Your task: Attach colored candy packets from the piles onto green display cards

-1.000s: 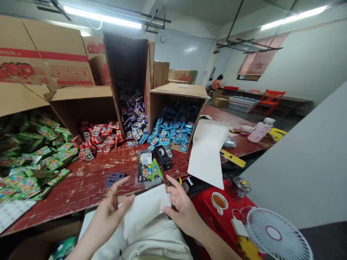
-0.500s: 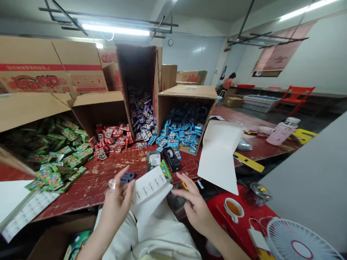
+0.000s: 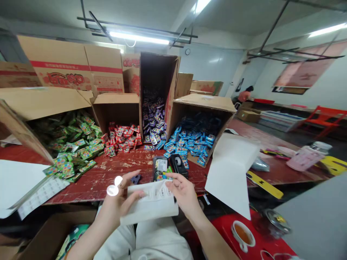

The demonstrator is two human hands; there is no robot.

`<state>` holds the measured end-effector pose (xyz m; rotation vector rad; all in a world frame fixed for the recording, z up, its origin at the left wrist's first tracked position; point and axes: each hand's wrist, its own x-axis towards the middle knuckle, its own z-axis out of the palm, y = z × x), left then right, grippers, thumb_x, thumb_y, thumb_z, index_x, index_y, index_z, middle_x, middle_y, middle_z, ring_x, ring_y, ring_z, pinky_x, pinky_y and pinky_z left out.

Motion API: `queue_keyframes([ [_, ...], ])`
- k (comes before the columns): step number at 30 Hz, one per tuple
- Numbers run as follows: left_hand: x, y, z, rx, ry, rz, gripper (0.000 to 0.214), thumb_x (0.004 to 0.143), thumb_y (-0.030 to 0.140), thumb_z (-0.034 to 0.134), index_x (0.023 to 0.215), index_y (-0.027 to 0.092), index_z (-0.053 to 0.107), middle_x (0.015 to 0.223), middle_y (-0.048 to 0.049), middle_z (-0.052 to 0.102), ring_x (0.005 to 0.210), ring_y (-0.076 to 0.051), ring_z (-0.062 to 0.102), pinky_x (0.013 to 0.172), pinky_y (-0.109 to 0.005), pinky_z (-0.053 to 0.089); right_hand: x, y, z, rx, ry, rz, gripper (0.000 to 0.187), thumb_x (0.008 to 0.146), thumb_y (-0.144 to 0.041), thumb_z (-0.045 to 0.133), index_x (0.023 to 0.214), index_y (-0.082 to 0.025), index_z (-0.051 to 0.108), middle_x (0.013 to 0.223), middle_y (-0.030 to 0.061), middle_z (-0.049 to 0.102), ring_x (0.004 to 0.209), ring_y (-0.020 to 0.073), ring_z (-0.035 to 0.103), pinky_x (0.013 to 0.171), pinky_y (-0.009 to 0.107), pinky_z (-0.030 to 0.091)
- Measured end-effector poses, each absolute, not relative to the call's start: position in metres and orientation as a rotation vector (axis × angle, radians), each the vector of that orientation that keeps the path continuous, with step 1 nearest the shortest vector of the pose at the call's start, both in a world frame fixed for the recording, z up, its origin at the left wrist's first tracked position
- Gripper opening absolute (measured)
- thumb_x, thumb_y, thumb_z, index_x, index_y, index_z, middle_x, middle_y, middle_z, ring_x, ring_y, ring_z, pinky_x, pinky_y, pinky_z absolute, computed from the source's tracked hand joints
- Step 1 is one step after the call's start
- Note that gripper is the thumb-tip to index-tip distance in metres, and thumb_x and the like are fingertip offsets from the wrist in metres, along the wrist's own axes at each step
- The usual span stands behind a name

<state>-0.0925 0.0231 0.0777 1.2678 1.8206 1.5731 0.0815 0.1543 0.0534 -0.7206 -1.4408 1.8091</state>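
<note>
The left hand (image 3: 119, 200) grips the left part of a bent white paper sheet (image 3: 154, 209) with printed round labels; two round white stickers (image 3: 112, 190) sit on that hand; the right hand (image 3: 186, 195) pinches the sheet's upper right corner.

Two hands (image 3: 118, 202) (image 3: 187, 195), two stickers (image 3: 112, 190) (image 3: 118, 181) on the left, four tabletop packet boxes (image 3: 46, 101) (image 3: 116, 98) (image 3: 173, 88) (image 3: 206, 101), one teacup (image 3: 237, 237)

Worn: loose off-white trousers (image 3: 162, 234), creased cloth, pale cord (image 3: 142, 257) at front. Forearms (image 3: 94, 231) bare; left hand (image 3: 119, 202) and right hand (image 3: 185, 193) likewise.
</note>
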Motion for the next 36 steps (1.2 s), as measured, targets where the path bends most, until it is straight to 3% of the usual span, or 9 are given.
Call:
queue_keyframes([
  [6, -0.093, 0.02, 0.085, 1.181, 1.782, 1.595, 0.061, 0.076, 0.031, 0.067, 0.132, 0.021, 0.045, 0.073, 0.0, 0.064, 0.052, -0.011, 0.052, 0.051, -0.022, 0.043, 0.078, 0.155, 0.078, -0.496, -1.571, 1.806, 0.073, 0.055, -0.026, 0.084, 0.119, -0.023, 0.048, 0.081, 0.0001, 0.062, 0.069, 0.0138, 0.059, 0.061, 0.024, 0.044],
  [11, -0.088, 0.03, 0.092, 0.986, 1.495, 1.807, 0.088, 0.052, 0.021, 0.085, 0.13, 0.022, 0.043, 0.077, -0.0005, 0.066, 0.063, -0.016, 0.06, 0.055, -0.023, 0.048, 0.074, 0.161, 0.082, -0.639, -1.681, 1.659, 0.048, 0.07, -0.034, 0.074, 0.111, -0.019, 0.056, 0.063, -0.0049, 0.054, 0.054, 0.0097, 0.048, 0.051, 0.022, 0.036],
  [14, -0.086, 0.034, 0.097, 0.88, 1.327, 1.841, 0.078, 0.057, 0.023, 0.082, 0.127, 0.02, 0.047, 0.06, 0.0036, 0.061, 0.049, -0.012, 0.054, 0.046, -0.02, 0.042, 0.076, 0.165, 0.081, -0.651, -1.776, 1.628, 0.046, 0.077, -0.038, 0.067, 0.116, -0.018, 0.054, 0.069, -0.0016, 0.06, 0.056, 0.0108, 0.051, 0.051, 0.022, 0.037],
  [19, -0.087, 0.031, 0.109, 0.901, 1.281, 1.725, 0.093, 0.044, 0.014, 0.087, 0.126, 0.027, 0.046, 0.107, -0.0107, 0.067, 0.083, -0.024, 0.066, 0.064, -0.031, 0.054, 0.076, 0.165, 0.092, -0.57, -1.848, 1.634, 0.038, 0.077, -0.038, 0.066, 0.108, -0.019, 0.055, 0.075, 0.0016, 0.066, 0.058, 0.0125, 0.056, 0.052, 0.023, 0.041],
  [24, -0.095, 0.029, 0.111, 0.941, 1.419, 1.752, 0.07, 0.068, 0.037, 0.075, 0.127, 0.017, 0.044, 0.076, -0.0063, 0.071, 0.059, -0.016, 0.063, 0.054, -0.025, 0.049, 0.074, 0.168, 0.096, -0.571, -1.735, 1.637, 0.04, 0.071, -0.034, 0.072, 0.105, -0.019, 0.057, 0.071, 0.0, 0.064, 0.059, 0.0124, 0.056, 0.052, 0.022, 0.042],
  [27, -0.098, 0.031, 0.104, 0.896, 1.433, 1.833, 0.061, 0.083, 0.056, 0.05, 0.131, 0.02, 0.041, 0.091, -0.0101, 0.071, 0.064, -0.017, 0.064, 0.056, -0.027, 0.05, 0.073, 0.169, 0.094, -0.615, -1.742, 1.599, 0.037, 0.073, -0.038, 0.07, 0.102, -0.018, 0.061, 0.073, 0.0026, 0.065, 0.062, 0.0151, 0.06, 0.052, 0.023, 0.044],
  [30, -0.098, 0.03, 0.099, 1.014, 1.387, 1.839, 0.067, 0.08, 0.05, 0.059, 0.135, 0.025, 0.031, 0.11, -0.011, 0.066, 0.091, -0.023, 0.064, 0.074, -0.033, 0.052, 0.072, 0.164, 0.093, -0.645, -1.787, 1.516, 0.033, 0.073, -0.039, 0.069, 0.097, -0.017, 0.064, 0.076, 0.0053, 0.068, 0.062, 0.0158, 0.06, 0.052, 0.024, 0.044],
  [32, -0.096, 0.029, 0.101, 1.101, 1.495, 1.787, 0.076, 0.073, 0.035, 0.072, 0.134, 0.025, 0.029, 0.095, -0.0056, 0.067, 0.085, -0.02, 0.063, 0.072, -0.029, 0.05, 0.072, 0.16, 0.096, -0.65, -1.822, 1.469, 0.024, 0.074, -0.036, 0.068, 0.088, -0.017, 0.066, 0.074, 0.0049, 0.069, 0.059, 0.0147, 0.059, 0.051, 0.024, 0.043],
  [36, -0.094, 0.027, 0.108, 1.114, 1.639, 1.687, 0.066, 0.077, 0.031, 0.068, 0.131, 0.023, 0.033, 0.077, -0.0003, 0.066, 0.069, -0.016, 0.062, 0.062, -0.025, 0.048, 0.073, 0.158, 0.099, -0.653, -1.862, 1.402, 0.015, 0.074, -0.031, 0.068, 0.074, -0.017, 0.066, 0.064, 0.0015, 0.064, 0.055, 0.0122, 0.055, 0.049, 0.022, 0.039],
])
